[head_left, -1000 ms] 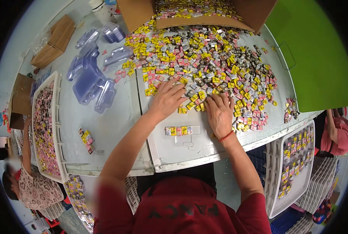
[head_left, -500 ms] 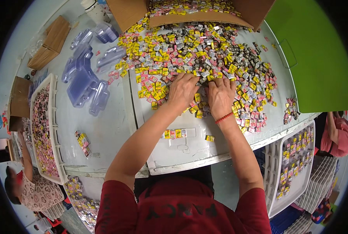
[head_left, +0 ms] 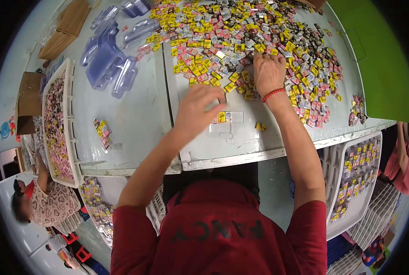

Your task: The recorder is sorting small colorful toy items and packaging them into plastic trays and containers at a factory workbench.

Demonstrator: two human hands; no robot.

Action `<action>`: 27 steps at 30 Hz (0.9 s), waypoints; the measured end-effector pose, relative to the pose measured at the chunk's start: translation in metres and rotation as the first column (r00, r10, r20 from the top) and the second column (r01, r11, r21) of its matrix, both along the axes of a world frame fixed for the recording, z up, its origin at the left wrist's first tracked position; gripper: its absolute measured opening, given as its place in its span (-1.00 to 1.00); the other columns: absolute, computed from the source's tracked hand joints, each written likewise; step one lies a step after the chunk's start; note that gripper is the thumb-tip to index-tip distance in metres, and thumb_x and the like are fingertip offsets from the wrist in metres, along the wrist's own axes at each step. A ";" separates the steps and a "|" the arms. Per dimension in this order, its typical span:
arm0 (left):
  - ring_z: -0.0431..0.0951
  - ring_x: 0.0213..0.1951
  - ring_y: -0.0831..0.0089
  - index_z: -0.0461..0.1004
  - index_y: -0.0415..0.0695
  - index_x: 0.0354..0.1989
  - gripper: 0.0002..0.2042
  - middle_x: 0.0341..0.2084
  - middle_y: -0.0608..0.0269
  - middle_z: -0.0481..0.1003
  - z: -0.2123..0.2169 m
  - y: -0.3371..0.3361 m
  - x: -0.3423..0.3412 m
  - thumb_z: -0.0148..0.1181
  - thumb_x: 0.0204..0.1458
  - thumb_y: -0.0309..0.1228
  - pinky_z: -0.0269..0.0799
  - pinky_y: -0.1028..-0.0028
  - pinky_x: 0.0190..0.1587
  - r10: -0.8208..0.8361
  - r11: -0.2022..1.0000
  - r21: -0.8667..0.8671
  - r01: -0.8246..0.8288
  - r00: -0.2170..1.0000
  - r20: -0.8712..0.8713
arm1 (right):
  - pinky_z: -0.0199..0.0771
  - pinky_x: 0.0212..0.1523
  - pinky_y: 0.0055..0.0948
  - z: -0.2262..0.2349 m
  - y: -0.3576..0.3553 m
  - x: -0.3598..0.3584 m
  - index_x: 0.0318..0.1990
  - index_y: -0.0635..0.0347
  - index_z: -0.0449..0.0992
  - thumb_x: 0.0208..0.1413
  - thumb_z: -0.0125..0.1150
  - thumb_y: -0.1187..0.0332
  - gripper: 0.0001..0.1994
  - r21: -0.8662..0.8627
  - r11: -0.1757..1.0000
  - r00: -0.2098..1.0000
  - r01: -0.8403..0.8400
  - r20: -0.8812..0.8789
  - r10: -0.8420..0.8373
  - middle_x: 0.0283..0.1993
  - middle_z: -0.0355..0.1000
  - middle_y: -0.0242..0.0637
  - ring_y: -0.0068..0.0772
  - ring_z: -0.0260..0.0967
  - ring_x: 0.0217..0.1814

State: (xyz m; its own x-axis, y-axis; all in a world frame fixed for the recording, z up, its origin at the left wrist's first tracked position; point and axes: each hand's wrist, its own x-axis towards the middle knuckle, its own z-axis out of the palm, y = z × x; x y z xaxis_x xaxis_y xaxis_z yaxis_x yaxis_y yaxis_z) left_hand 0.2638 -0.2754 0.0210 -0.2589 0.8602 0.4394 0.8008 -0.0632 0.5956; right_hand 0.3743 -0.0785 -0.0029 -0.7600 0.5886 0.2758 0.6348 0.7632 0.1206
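Singles all round, a multitude at one

I count two hands: my left hand (head_left: pixel 196 109) near twelve, my right hand (head_left: pixel 269 74) between one and two. One red bracelet (head_left: pixel 274 94), one clear plastic holder (head_left: pixel 237 117) at the dial's centre, one loose yellow box (head_left: pixel 260 126) toward three, one white crate (head_left: pixel 73 123) at nine. The small boxes (head_left: pixel 239 47) are too many to count.

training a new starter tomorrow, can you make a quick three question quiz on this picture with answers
1. Which hand is nearer the clear plastic tray?
2. True or false: the right hand is on the green panel.
3. Where does the lone yellow piece lie relative to the tray?
A) left of it
B) right of it
C) inside it

Key:
1. The left hand.
2. False; it is at the pile of small pieces.
3. B.
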 end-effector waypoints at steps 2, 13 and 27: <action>0.49 -0.14 0.28 0.54 -0.12 -0.37 -0.82 -0.26 0.28 0.56 -0.012 -0.004 0.020 0.37 -0.17 -0.44 0.42 0.36 -0.06 -0.057 0.998 0.017 0.057 0.998 0.010 | 0.26 -0.03 -0.21 0.001 -0.002 0.009 -0.31 0.13 0.47 -0.02 0.15 0.41 -0.90 -0.103 0.994 0.988 -0.031 -0.155 0.015 -0.35 0.52 -0.21 -0.18 0.46 -0.17; 0.48 -0.15 0.28 0.56 -0.15 -0.41 -0.83 -0.29 0.31 0.54 -0.049 -0.009 0.032 0.38 -0.22 -0.47 0.45 0.36 -0.11 -0.144 0.985 0.098 0.145 0.989 -0.017 | 0.40 -0.32 -0.31 0.015 -0.112 0.083 -0.36 0.22 0.56 -0.08 0.36 0.38 -0.85 -0.616 0.755 0.822 -0.225 -0.536 -0.193 -0.44 0.51 -0.21 -0.22 0.45 -0.42; 0.53 -0.19 0.26 0.56 -0.24 -0.38 -0.87 -0.32 0.23 0.54 -0.053 -0.010 0.031 0.31 -0.17 -0.59 0.49 0.37 -0.14 -0.081 0.987 0.140 0.081 0.997 -0.011 | 0.26 -0.04 -0.25 -0.003 -0.144 0.063 -0.27 0.15 0.53 -0.08 0.30 0.46 -0.83 -0.215 0.974 0.866 -0.076 -0.499 -0.042 -0.30 0.48 -0.28 -0.25 0.39 -0.24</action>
